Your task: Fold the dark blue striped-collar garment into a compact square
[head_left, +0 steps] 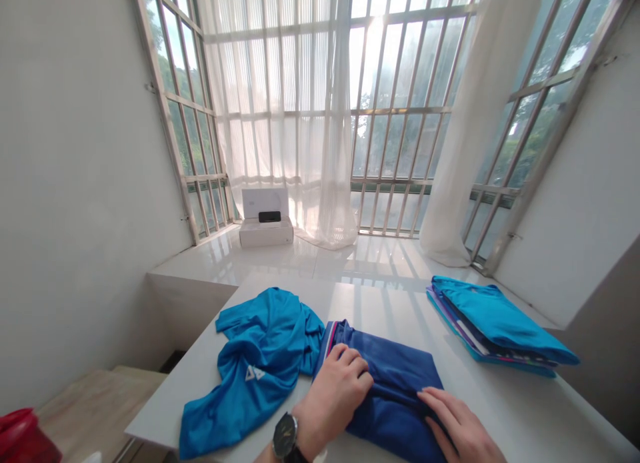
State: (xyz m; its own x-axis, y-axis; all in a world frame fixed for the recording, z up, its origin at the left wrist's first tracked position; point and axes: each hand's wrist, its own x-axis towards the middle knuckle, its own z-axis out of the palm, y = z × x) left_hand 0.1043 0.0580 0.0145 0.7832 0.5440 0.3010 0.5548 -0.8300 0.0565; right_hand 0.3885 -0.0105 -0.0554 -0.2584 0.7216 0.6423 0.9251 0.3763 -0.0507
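Note:
A navy blue garment (395, 353), folded into a rough rectangle, lies on the white table in front of me. White and red stripes run along its far left edge. My left hand (345, 386), with a dark watch (286, 435) at the wrist, has its fingers curled into the cloth near the left side. Toward the right side, my right hand (463, 423) rests its outstretched fingertips on the fabric beside a crease. Left of it, touching the navy garment, a bright blue shirt (260, 363) with a small white logo is spread loosely and wrinkled.
A stack of folded clothes (500, 323), bright blue on top, sits at the table's right edge. Behind the white table (170, 396), a white box (266, 233) with a dark phone-like object (269, 216) stands on the windowsill. Something red (27, 436) shows at lower left.

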